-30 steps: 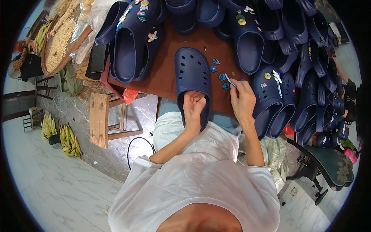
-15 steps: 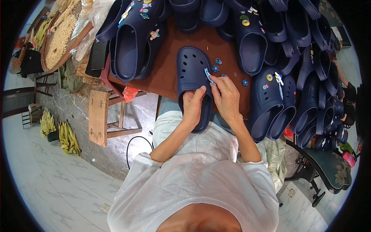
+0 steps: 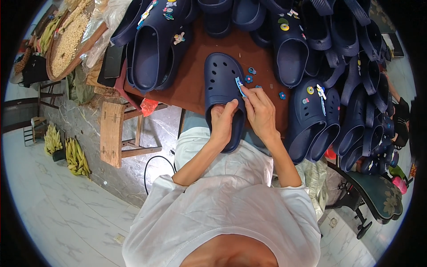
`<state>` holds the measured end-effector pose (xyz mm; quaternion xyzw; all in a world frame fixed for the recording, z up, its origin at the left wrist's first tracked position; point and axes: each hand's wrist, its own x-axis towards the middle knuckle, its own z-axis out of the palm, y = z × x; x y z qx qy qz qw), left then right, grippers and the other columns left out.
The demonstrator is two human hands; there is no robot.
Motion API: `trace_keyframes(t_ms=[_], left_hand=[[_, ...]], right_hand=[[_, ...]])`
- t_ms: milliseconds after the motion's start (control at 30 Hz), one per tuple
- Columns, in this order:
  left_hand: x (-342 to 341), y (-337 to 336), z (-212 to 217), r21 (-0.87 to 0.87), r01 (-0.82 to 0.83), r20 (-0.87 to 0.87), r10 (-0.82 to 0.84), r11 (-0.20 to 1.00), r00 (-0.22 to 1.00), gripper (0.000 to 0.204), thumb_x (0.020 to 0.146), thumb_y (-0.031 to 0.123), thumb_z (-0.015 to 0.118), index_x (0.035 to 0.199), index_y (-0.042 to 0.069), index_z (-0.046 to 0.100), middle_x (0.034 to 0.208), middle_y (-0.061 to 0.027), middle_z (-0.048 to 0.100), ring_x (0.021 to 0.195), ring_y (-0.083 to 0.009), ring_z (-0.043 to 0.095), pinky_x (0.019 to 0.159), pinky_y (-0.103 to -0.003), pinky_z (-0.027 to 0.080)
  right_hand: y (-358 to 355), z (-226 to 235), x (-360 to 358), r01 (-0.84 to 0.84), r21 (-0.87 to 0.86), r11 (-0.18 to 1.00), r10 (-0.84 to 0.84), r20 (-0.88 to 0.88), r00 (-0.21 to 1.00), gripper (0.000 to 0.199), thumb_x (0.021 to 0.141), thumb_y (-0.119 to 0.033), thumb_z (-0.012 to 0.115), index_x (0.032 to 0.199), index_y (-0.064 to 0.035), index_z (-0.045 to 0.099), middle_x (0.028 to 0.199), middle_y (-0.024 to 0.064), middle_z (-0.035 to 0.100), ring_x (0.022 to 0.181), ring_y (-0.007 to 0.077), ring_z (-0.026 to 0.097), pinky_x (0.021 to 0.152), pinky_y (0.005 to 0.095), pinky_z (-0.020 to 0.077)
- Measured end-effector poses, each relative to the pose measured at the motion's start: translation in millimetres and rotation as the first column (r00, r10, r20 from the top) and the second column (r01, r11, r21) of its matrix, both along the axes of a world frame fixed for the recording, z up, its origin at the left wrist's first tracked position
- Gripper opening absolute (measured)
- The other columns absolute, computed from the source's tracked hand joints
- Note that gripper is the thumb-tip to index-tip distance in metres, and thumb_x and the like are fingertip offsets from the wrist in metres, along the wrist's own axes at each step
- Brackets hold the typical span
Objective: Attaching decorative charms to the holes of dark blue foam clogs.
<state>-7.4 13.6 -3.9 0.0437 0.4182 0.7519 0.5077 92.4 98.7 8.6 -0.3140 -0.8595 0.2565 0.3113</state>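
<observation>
A navy clog (image 3: 222,92) with holes in its upper lies tilted at the table's front edge, toe pointing away from me. My left hand (image 3: 222,124) grips it by the opening, thumb outside and fingers hidden inside. My right hand (image 3: 261,110) pinches a long, light-blue and white shoe charm (image 3: 240,86) against the right side of the upper. Whether the charm's back sits in a hole is hidden. Just right of the clog lie small loose charms: a blue flower (image 3: 248,78), a round blue piece (image 3: 252,70) and another blue flower (image 3: 282,95).
Navy clogs crowd the table's back and right side; a decorated pair (image 3: 307,118) stands beside my right hand. At the left are another clog (image 3: 147,58), a dark phone (image 3: 113,62), a wooden stool (image 3: 111,133) and a tray of pale kernels (image 3: 66,51).
Both hands keep their grip on the clog and the charm. The right fingers and charm shift only very slightly; the whole view drifts a little.
</observation>
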Motion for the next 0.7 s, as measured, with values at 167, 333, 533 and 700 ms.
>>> trace_keyframes(t_ms=[167,333,533,700], left_hand=[[2,0,-1,0.012,-0.006,0.02,0.006,1.0,1.0,0.02,0.095,0.011,0.059,0.11,-0.003,0.061,0.108,-0.007,0.066,0.101,-0.014,0.062,0.095,-0.033,0.047],[4,0,1,0.004,-0.016,0.043,0.015,1.0,0.999,0.017,0.095,0.011,0.059,0.105,-0.001,0.062,0.106,-0.0069,0.066,0.1,-0.0138,0.061,0.096,-0.033,0.046],[7,3,2,-0.029,-0.017,0.075,0.019,0.999,0.997,0.015,0.095,0.013,0.059,0.104,0.001,0.063,0.105,-0.0058,0.066,0.099,-0.0133,0.061,0.094,-0.032,0.046],[4,1,2,-0.008,-0.008,0.037,0.008,1.0,0.999,0.018,0.096,0.012,0.058,0.108,-0.001,0.062,0.106,-0.0057,0.065,0.097,-0.0118,0.061,0.091,-0.029,0.046]], right_hand=[[2,2,-1,-0.015,-0.039,0.999,0.015,0.0,1.0,0.03,0.086,0.0,0.065,0.116,-0.0022,0.067,0.095,0.0102,0.06,0.085,0.0294,0.063,0.074,0.0396,0.0511],[2,12,-1,-0.055,0.034,0.998,0.052,0.097,0.994,0.029,0.086,0.0,0.064,0.115,-0.0014,0.066,0.095,0.0102,0.059,0.086,0.0298,0.064,0.073,0.0404,0.0519],[8,23,3,-0.116,-0.076,0.99,0.125,0.119,0.985,0.029,0.088,-0.002,0.063,0.116,-0.0007,0.066,0.097,0.0107,0.06,0.086,0.0317,0.064,0.074,0.0414,0.0521],[4,17,5,-0.106,-0.213,0.971,0.118,0.045,0.992,0.029,0.09,-0.005,0.063,0.119,-0.0008,0.066,0.101,0.0113,0.06,0.086,0.0325,0.064,0.076,0.0418,0.0516]])
